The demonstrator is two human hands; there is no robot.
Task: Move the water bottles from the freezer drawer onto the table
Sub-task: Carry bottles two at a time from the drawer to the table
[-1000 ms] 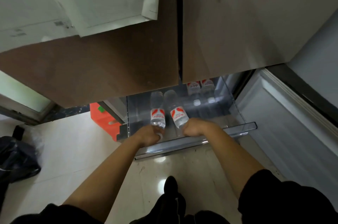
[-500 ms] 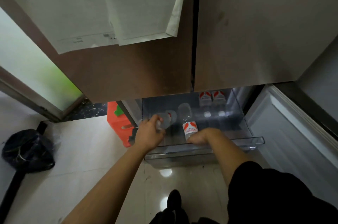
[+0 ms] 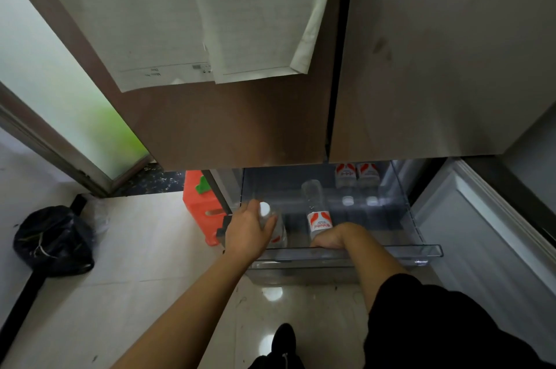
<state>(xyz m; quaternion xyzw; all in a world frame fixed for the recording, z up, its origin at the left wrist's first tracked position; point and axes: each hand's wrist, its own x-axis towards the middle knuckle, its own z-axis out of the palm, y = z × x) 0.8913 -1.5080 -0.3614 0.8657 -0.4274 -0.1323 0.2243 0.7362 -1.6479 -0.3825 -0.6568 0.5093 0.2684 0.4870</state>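
Lifting two at once, you have your left hand closed around the neck of one water bottle, its white cap poking out above your grip and its body tilted up inside the freezer drawer. Your right hand curls over the lower end of a second bottle that lies flat, pointing away from that grip; how firmly it is clasped is hidden. Raise both clear of the clear front rim just under your knuckles before pulling back. Two more bottles lie beyond, at the back. The desk is out of view.
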